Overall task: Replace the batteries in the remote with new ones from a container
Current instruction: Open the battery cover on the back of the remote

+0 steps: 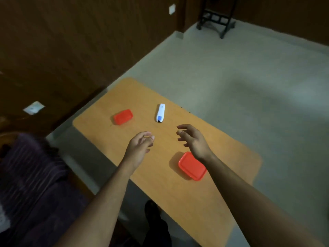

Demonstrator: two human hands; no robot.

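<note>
Table: an orange wooden rectangular table [178, 202] is standing on a grey floor [231, 72].
Remote: a slim white plastic remote [160, 113] with a blue patch is lying flat near the table's middle – untouched.
Containers: a red-lidded plastic container [123, 116] is sitting left of the remote; a second red-lidded plastic container [191, 166] is resting under the right wrist.
Left hand [140, 145]: hovering, fingers loosely curled, holding nothing.
Right hand [194, 139]: hovering, fingers spread – empty.
</note>
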